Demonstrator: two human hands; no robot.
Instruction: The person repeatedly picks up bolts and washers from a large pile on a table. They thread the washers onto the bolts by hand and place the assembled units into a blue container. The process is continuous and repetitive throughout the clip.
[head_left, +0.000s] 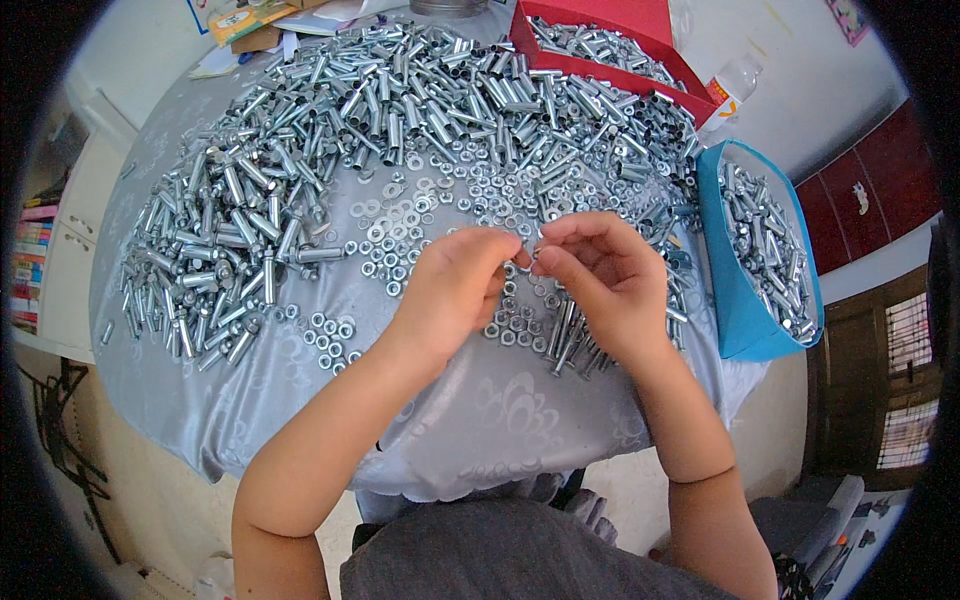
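Over the middle of the table, my left hand [452, 287] is closed, its thumb and forefinger pinched together. My right hand [612, 282] curls opposite it with thumb and forefinger nearly meeting, the fingertips of both hands close together. Something small and silvery shows at the right fingertips, too small to name. Beneath and around the hands lie loose hex nuts [516, 327] and flat washers [402, 213]. Long bolts [577, 340] lie side by side under my right hand, partly hidden by it. A few more nuts [330, 335] sit left of my left forearm.
Metal sleeves [395, 105] heap along the far side, and sleeved bolts [225, 240] pile at the left. A red box [690, 100] and a blue bin [735, 335], both full of metal parts, stand at the right. A plastic bottle [733, 88] is behind the bin. Grey cloth [500, 420] covers the table.
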